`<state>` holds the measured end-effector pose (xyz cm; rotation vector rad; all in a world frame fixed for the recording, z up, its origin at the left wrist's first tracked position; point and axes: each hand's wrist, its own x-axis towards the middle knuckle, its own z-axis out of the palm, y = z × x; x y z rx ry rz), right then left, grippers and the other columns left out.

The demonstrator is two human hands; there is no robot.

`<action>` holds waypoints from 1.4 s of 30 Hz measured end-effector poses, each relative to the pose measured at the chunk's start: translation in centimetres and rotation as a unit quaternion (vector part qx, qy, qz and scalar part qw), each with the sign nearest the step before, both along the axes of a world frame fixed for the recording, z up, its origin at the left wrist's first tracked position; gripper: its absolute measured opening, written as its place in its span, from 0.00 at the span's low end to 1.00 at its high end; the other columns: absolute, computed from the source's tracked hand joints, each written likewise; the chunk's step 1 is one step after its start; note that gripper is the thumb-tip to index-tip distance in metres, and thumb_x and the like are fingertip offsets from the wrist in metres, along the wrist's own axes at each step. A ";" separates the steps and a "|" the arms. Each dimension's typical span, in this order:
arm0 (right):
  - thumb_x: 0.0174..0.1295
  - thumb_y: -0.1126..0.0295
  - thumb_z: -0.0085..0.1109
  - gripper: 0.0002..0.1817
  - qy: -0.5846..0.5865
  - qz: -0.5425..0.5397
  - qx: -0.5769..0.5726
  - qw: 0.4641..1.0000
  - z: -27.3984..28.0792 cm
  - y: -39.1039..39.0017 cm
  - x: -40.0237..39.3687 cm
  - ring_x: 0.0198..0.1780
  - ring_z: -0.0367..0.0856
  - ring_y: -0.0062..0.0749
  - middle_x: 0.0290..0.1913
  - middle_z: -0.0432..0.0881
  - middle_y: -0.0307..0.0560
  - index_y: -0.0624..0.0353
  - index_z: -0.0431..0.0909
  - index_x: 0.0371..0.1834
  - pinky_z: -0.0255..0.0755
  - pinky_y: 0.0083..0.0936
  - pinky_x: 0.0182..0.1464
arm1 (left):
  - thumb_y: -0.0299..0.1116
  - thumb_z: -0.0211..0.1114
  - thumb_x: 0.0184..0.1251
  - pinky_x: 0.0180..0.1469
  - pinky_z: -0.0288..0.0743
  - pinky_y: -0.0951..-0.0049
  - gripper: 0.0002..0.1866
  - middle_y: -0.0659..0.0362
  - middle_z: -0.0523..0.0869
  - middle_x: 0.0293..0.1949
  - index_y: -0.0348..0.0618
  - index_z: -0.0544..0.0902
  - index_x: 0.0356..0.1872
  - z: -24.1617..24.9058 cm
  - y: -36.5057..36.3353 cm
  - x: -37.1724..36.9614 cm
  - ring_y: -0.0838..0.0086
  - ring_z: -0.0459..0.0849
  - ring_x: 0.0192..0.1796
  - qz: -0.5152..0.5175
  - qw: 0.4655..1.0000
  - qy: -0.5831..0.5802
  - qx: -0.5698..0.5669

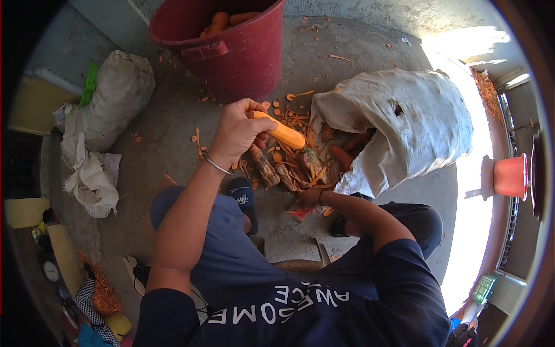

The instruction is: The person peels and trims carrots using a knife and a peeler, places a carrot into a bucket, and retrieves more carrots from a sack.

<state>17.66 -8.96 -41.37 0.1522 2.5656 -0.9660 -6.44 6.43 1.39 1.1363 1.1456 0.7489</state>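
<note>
First, a stuffed pale sack slumps in the upper left of the frame, and a red bucket with carrots inside stands at top centre. Below it, the left hand grips a peeled carrot slanting toward the frame's middle, above scattered peelings. Lower, the right hand is beside a red object, its grip impossible to tell, while a white sack lies right of centre.
</note>
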 end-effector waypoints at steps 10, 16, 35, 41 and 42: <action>0.63 0.64 0.63 0.24 -0.120 -0.402 0.062 0.906 4.9 -1.6 -2.6 0.54 0.87 0.49 0.51 0.88 0.53 0.63 0.84 0.61 0.76 0.46 0.58 | 0.24 0.70 0.64 0.51 0.87 0.61 0.14 0.51 0.88 0.45 0.38 0.81 0.49 -1.5 0.0 -0.9 0.64 0.90 0.42 0.056 0.948 -0.279 -0.142; 0.60 0.60 0.64 0.16 -0.104 -0.135 0.328 0.929 5.6 -2.4 -1.4 0.58 0.78 0.41 0.50 0.86 0.45 0.54 0.92 0.46 0.65 0.42 0.66 | 0.20 0.71 0.59 0.55 0.84 0.66 0.25 0.57 0.84 0.46 0.34 0.80 0.60 -1.8 -1.2 0.9 0.67 0.87 0.48 -0.097 0.924 -0.318 -0.188; 0.78 0.56 0.56 0.18 0.272 -0.721 -0.136 0.622 11.0 10.9 -0.1 0.37 0.82 0.24 0.33 0.81 0.37 0.58 0.81 0.58 0.76 0.28 0.39 | 0.30 0.72 0.70 0.15 0.67 0.76 0.12 0.63 0.78 0.27 0.43 0.77 0.46 -3.2 -1.8 1.7 0.80 0.75 0.16 0.045 0.992 -0.074 -0.089; 0.78 0.56 0.60 0.20 0.323 -0.691 -0.041 0.646 27.8 17.4 3.0 0.45 0.89 0.42 0.44 0.89 0.54 0.62 0.82 0.59 0.80 0.37 0.49 | 0.29 0.70 0.68 0.17 0.71 0.70 0.11 0.61 0.80 0.29 0.43 0.77 0.46 -4.8 -1.6 1.6 0.77 0.78 0.20 0.040 0.973 -0.158 -0.166; 0.77 0.57 0.60 0.19 0.327 -0.655 0.012 0.681 31.0 17.3 2.8 0.43 0.89 0.43 0.42 0.89 0.55 0.62 0.83 0.59 0.80 0.36 0.48 | 0.28 0.70 0.68 0.17 0.70 0.70 0.11 0.61 0.80 0.29 0.43 0.78 0.46 -4.8 -1.5 1.6 0.76 0.79 0.20 0.035 0.971 -0.163 -0.172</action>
